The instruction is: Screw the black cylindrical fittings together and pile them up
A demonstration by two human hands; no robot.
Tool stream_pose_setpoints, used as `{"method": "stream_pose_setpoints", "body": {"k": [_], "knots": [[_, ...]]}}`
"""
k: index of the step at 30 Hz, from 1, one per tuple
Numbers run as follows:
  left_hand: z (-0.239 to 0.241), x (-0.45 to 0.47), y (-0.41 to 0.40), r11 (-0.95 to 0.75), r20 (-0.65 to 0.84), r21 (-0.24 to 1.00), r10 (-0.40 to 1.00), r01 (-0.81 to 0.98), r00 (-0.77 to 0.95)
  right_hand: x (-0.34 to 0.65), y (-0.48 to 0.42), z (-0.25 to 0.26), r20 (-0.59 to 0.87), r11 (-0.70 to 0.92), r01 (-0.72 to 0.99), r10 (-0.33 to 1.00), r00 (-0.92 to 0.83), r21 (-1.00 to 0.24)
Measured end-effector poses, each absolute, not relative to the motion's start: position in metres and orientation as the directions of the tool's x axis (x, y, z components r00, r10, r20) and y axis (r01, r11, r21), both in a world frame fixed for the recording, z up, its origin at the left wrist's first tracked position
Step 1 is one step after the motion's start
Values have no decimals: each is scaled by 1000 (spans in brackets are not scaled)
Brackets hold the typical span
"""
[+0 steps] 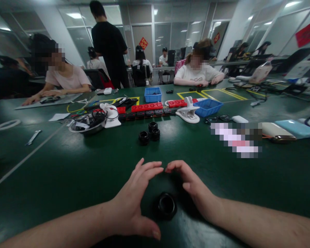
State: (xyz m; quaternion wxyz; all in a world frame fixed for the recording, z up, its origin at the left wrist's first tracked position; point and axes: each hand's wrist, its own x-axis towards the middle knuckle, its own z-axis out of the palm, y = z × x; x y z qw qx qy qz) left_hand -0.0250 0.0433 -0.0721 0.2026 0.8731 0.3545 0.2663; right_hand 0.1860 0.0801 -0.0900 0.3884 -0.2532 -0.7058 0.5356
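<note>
On the green table between my hands lies a black ring-shaped part (166, 205), its round opening facing up toward me; neither hand touches it. My left hand (134, 193) is open to its left, with the fingers stretched forward and the thumb apart. To the right, my right hand (193, 186) is also open and holds nothing, its fingers slightly bent. The fingertips of both hands come close together beyond the ring; whether they touch I cannot tell. Farther out stands a group of three similar black parts (144, 137).
Beyond are a metal bowl of dark items (89, 127), white clip-on devices (188, 112), a red and black power strip row (147, 108) and blue bins (208, 107). A wrench (33, 137) lies left, a light blue case (297, 128) right. Several people sit or stand beyond.
</note>
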Motion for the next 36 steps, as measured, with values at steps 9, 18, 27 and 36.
{"method": "stream_pose_setpoints", "body": {"k": [9, 18, 27, 36], "knots": [[-9, -17, 37, -666, 56, 588, 599, 459, 799, 194, 102, -62, -4, 464, 200, 390, -921, -863], [-9, 4, 23, -710, 37, 451, 620, 541, 784, 188, 93, -75, 145, 768, 123, 271, -952, -628], [-10, 57, 9, -314, -62, -13, 948, 949, 313, 184, 79, -74, 231, 787, 126, 325, -917, -604], [-11, 41, 9, -304, 47, 26, 952, 952, 303, 180, 79, -73, 232, 797, 124, 315, -920, -591]]}}
